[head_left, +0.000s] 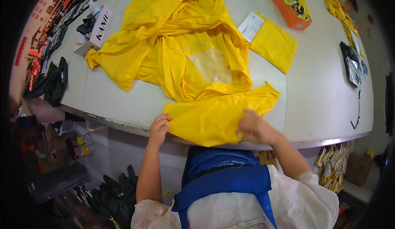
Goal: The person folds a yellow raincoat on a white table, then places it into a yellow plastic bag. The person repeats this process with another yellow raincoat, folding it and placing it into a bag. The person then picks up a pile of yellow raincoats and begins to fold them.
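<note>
A large yellow raincoat [144,35] lies bunched across the table in front of me, with a see-through panel [210,64] in its folds. Its near part forms a flatter flap at the table's front edge. At the left corner of that flap, my left hand [159,129] pinches the fabric between thumb and fingers. On the flap's right side, my right hand [256,127] is curled against the cloth, its fingertips blurred and partly hidden.
A flat folded yellow packet [273,43] with a white label card [251,27] lies right of the raincoat. Beyond it stands an orange box [290,8] of yellow straps. A white box [94,33] holds dark items at left. Dark cloth pieces [56,80] hang over the left edge.
</note>
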A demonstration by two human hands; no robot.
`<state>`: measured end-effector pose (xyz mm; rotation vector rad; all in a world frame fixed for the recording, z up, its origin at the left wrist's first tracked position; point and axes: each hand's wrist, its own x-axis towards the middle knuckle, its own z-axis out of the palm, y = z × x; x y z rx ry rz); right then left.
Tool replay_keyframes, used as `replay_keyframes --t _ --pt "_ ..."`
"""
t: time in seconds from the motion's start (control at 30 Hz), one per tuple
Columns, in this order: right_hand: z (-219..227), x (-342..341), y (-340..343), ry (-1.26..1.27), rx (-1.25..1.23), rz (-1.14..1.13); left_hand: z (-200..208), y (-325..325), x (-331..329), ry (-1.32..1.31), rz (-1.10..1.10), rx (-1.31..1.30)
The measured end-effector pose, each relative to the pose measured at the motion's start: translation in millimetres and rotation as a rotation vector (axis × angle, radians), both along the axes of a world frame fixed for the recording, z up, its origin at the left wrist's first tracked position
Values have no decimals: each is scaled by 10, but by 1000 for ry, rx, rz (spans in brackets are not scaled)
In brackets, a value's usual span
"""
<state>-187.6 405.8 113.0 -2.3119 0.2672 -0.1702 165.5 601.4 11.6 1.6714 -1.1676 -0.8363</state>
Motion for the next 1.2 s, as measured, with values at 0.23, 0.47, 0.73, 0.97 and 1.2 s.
replay_keyframes --t 0.23,0.47,0.73,0.97,1.2 --pt "-481 -443 387 171 315 -235 87 -106 -482 -864 166 198" --pt "-981 -898 -305 612 -393 -813 138 -310 -1648 -481 -611 -230" --pt "-880 -224 -56 285 -404 -1103 -78 -137 -1626 -125 -641 55" --pt "-982 335 1027 318 -244 -458 -137 182 -1032 308 748 192" --pt "-1004 300 1056 324 -322 -454 589 -319 -1259 844 243 144"
